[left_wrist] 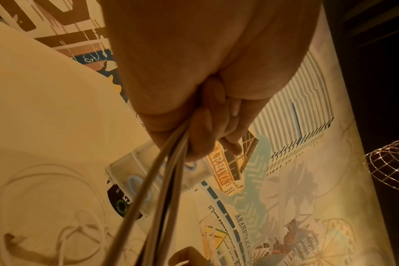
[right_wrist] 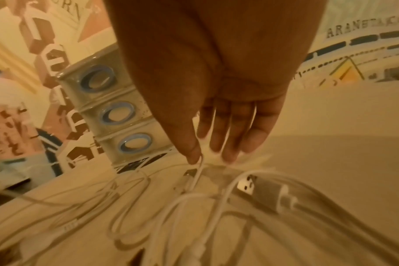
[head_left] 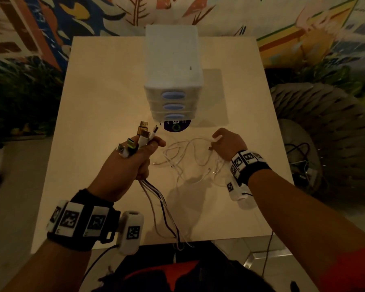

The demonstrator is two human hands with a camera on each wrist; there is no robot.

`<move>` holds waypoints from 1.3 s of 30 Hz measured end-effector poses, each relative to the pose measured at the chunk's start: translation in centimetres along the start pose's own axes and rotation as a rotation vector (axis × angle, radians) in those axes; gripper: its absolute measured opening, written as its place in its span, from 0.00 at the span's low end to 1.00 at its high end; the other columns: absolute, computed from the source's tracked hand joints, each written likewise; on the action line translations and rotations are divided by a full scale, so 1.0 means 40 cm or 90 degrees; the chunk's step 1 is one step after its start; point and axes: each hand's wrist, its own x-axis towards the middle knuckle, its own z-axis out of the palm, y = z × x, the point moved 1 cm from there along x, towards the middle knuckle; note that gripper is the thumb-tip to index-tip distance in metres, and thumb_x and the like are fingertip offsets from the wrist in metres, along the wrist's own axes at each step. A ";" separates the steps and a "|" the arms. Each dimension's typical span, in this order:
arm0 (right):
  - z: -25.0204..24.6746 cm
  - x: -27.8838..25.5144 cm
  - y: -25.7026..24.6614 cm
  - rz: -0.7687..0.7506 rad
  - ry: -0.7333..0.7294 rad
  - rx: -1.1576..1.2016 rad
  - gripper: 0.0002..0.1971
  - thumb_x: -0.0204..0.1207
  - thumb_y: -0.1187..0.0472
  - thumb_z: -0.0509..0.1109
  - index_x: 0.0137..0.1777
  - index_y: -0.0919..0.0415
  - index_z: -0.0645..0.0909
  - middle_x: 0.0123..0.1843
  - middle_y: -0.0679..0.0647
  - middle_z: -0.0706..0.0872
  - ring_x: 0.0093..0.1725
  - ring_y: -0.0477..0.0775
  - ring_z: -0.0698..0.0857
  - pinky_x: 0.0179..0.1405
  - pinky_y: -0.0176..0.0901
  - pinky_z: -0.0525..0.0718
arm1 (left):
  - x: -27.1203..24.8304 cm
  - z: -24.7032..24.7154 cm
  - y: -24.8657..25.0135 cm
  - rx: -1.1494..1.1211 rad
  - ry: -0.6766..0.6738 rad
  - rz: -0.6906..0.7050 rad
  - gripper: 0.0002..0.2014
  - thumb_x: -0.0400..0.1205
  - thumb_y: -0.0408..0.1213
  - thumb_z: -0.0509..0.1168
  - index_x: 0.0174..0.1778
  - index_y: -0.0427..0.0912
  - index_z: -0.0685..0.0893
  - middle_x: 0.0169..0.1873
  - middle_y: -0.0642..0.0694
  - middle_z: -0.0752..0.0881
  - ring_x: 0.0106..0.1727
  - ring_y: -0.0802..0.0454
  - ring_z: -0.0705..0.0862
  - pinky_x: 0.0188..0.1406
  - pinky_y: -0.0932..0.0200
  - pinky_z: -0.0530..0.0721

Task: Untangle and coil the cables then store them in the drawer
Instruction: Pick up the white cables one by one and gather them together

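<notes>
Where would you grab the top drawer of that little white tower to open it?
By its blue oval handle, hooked from the front, the side facing the person. The top drawer sits shut and flush in the drawer unit, so that centred handle is its only visible grip.

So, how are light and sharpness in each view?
Head view: dim, warm light; the drawer unit casts a shadow rightward on the table. Left wrist view: the held cables are blurred. Right wrist view: white cables smeared, USB plug clearer.
</notes>
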 end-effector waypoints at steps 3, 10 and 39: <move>-0.006 -0.011 -0.003 -0.104 0.073 -0.060 0.10 0.78 0.58 0.72 0.56 0.54 0.77 0.52 0.53 0.79 0.51 0.61 0.84 0.52 0.53 0.83 | 0.004 0.003 -0.002 0.005 -0.001 -0.005 0.11 0.83 0.43 0.63 0.49 0.47 0.91 0.24 0.47 0.58 0.25 0.50 0.53 0.25 0.54 0.55; 0.022 -0.043 -0.023 -0.238 -0.130 -0.253 0.19 0.72 0.56 0.76 0.63 0.46 0.82 0.60 0.54 0.76 0.56 0.59 0.81 0.59 0.56 0.83 | 0.014 0.003 -0.005 0.014 0.005 -0.009 0.12 0.83 0.44 0.63 0.51 0.44 0.90 0.23 0.48 0.59 0.23 0.52 0.55 0.23 0.59 0.58; -0.336 -0.275 -0.176 -0.459 0.090 0.184 0.03 0.83 0.58 0.72 0.52 0.52 0.87 0.45 0.39 0.87 0.45 0.41 0.85 0.44 0.32 0.79 | 0.063 0.168 0.037 0.234 0.011 0.089 0.17 0.89 0.54 0.59 0.67 0.53 0.86 0.33 0.58 0.84 0.24 0.53 0.69 0.27 0.53 0.73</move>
